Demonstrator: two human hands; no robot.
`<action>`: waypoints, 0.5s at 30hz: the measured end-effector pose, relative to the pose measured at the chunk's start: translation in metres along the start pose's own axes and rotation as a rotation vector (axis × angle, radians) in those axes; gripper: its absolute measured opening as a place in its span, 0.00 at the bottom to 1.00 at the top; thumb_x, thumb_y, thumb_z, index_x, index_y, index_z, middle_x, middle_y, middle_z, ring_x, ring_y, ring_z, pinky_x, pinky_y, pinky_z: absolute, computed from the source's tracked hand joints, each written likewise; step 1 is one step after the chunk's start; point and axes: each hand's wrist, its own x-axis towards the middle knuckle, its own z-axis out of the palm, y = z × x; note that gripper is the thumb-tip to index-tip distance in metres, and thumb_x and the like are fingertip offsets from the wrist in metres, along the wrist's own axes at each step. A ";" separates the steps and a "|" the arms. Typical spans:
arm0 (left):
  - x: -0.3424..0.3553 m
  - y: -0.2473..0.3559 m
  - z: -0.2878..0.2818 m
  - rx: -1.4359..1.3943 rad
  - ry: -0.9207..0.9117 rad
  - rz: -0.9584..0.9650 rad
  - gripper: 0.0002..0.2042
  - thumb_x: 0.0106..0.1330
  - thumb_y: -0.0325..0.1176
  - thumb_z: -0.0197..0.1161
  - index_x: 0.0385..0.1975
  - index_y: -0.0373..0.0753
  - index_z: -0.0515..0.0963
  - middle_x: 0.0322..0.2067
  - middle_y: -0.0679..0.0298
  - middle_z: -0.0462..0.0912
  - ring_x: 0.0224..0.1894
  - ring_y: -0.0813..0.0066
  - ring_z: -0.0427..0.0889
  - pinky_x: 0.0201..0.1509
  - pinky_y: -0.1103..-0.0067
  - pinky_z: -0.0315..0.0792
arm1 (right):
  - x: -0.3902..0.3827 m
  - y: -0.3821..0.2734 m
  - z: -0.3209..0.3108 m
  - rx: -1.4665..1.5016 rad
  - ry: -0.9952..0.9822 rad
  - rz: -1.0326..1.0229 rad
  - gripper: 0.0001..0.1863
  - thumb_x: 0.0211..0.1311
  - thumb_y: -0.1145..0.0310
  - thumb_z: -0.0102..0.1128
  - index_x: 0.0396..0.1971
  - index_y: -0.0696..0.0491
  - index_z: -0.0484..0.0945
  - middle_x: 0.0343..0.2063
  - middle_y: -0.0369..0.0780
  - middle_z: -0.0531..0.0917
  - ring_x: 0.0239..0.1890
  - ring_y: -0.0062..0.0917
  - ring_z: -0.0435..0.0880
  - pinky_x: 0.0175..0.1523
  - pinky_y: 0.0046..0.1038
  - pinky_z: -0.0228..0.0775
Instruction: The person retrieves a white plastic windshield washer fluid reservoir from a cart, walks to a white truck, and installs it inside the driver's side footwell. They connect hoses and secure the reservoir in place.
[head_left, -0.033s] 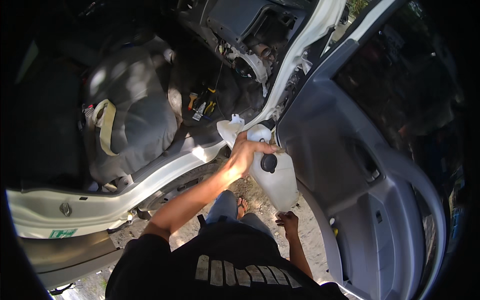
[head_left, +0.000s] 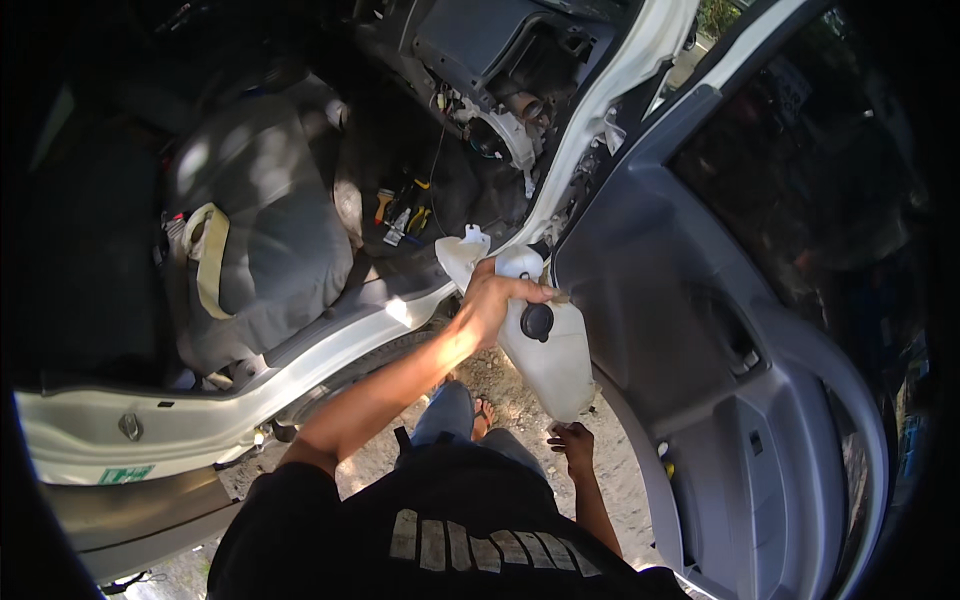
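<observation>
A translucent white plastic reservoir [head_left: 555,370] with a black cap [head_left: 536,320] is in my left hand [head_left: 492,305], whose fingers and thumb wrap around its upper part beside the cap. The reservoir's top, with a white bracket [head_left: 462,258], sits by the door opening's sill. Just below the lower end, my right hand [head_left: 574,445] has its fingers curled near a small fitting; what they hold, if anything, is too small to make out.
Gray-covered seat [head_left: 260,240] with a cream strap [head_left: 212,260] at left; several tools [head_left: 400,215] on the dark floor; partly dismantled dashboard [head_left: 470,50] above; open door [head_left: 740,400] at right. Below, my sandaled foot [head_left: 483,415] stands on sandy ground [head_left: 615,470].
</observation>
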 end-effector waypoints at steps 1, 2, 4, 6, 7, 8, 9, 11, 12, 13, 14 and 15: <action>0.019 0.008 -0.003 0.050 -0.021 0.014 0.14 0.53 0.20 0.68 0.41 0.27 0.80 0.34 0.54 0.87 0.39 0.62 0.89 0.53 0.72 0.81 | 0.007 -0.010 0.010 0.017 -0.013 0.010 0.09 0.67 0.69 0.67 0.40 0.57 0.79 0.36 0.42 0.89 0.34 0.32 0.92 0.34 0.28 0.81; 0.041 0.017 -0.007 0.031 -0.069 0.024 0.14 0.53 0.21 0.69 0.41 0.28 0.80 0.34 0.54 0.87 0.39 0.63 0.89 0.53 0.72 0.81 | 0.017 -0.021 0.021 -0.006 -0.007 0.044 0.10 0.68 0.67 0.66 0.43 0.57 0.80 0.38 0.42 0.89 0.35 0.32 0.93 0.35 0.29 0.81; 0.076 0.026 -0.014 0.096 -0.061 0.048 0.14 0.53 0.22 0.70 0.41 0.30 0.81 0.34 0.56 0.85 0.37 0.64 0.87 0.52 0.72 0.81 | 0.036 -0.037 0.043 -0.078 0.038 0.028 0.16 0.69 0.65 0.66 0.51 0.60 0.80 0.40 0.43 0.89 0.37 0.32 0.93 0.37 0.29 0.81; 0.113 0.039 -0.029 0.115 -0.151 0.006 0.14 0.51 0.22 0.69 0.40 0.31 0.81 0.35 0.58 0.85 0.39 0.64 0.86 0.49 0.73 0.79 | 0.056 -0.052 0.062 -0.072 0.058 0.001 0.23 0.67 0.64 0.68 0.57 0.62 0.78 0.41 0.43 0.88 0.40 0.31 0.92 0.36 0.29 0.81; 0.130 0.045 -0.037 0.108 -0.204 -0.056 0.14 0.50 0.23 0.69 0.39 0.31 0.81 0.35 0.58 0.85 0.40 0.64 0.86 0.50 0.73 0.78 | 0.060 -0.056 0.071 -0.085 0.106 -0.017 0.24 0.66 0.64 0.69 0.58 0.61 0.78 0.42 0.43 0.88 0.40 0.31 0.92 0.37 0.29 0.81; 0.145 0.050 -0.043 0.125 -0.203 -0.028 0.15 0.50 0.23 0.69 0.39 0.31 0.81 0.34 0.58 0.85 0.41 0.65 0.86 0.51 0.74 0.77 | 0.070 -0.065 0.086 -0.097 0.148 -0.054 0.26 0.66 0.64 0.69 0.59 0.61 0.77 0.43 0.44 0.88 0.41 0.30 0.91 0.38 0.29 0.81; 0.158 0.052 -0.048 0.143 -0.179 -0.020 0.16 0.49 0.24 0.70 0.39 0.32 0.81 0.34 0.58 0.85 0.41 0.65 0.86 0.51 0.74 0.76 | 0.078 -0.074 0.098 -0.112 0.193 -0.086 0.27 0.65 0.64 0.70 0.60 0.61 0.76 0.44 0.44 0.88 0.41 0.30 0.91 0.40 0.30 0.82; 0.186 0.060 -0.061 0.167 -0.176 -0.015 0.17 0.48 0.25 0.70 0.40 0.32 0.81 0.33 0.58 0.86 0.41 0.66 0.86 0.53 0.75 0.74 | 0.090 -0.094 0.122 -0.196 0.306 -0.121 0.31 0.62 0.66 0.71 0.62 0.62 0.74 0.50 0.46 0.86 0.44 0.31 0.89 0.42 0.31 0.82; 0.199 0.063 -0.069 0.169 -0.194 -0.017 0.17 0.47 0.25 0.70 0.40 0.32 0.80 0.33 0.58 0.86 0.41 0.66 0.86 0.54 0.76 0.74 | 0.095 -0.108 0.134 -0.252 0.365 -0.164 0.31 0.62 0.66 0.71 0.63 0.62 0.74 0.51 0.47 0.86 0.45 0.32 0.89 0.43 0.32 0.82; 0.212 0.064 -0.075 0.185 -0.192 -0.027 0.17 0.47 0.26 0.69 0.40 0.32 0.80 0.33 0.58 0.86 0.41 0.67 0.86 0.55 0.76 0.73 | 0.102 -0.122 0.146 -0.311 0.435 -0.157 0.32 0.61 0.67 0.71 0.63 0.63 0.73 0.52 0.47 0.85 0.46 0.33 0.89 0.45 0.32 0.83; 0.222 0.064 -0.081 0.229 -0.158 -0.033 0.17 0.46 0.26 0.69 0.39 0.32 0.79 0.34 0.58 0.87 0.42 0.68 0.86 0.55 0.78 0.73 | 0.103 -0.138 0.155 -0.316 0.443 -0.246 0.34 0.59 0.68 0.72 0.64 0.63 0.72 0.55 0.49 0.84 0.48 0.35 0.88 0.50 0.33 0.82; 0.232 0.062 -0.087 0.237 -0.179 -0.012 0.17 0.46 0.26 0.70 0.39 0.32 0.79 0.34 0.58 0.87 0.41 0.68 0.85 0.54 0.78 0.73 | 0.106 -0.155 0.164 -0.326 0.451 -0.292 0.35 0.58 0.68 0.73 0.65 0.63 0.72 0.56 0.50 0.83 0.53 0.38 0.87 0.56 0.35 0.80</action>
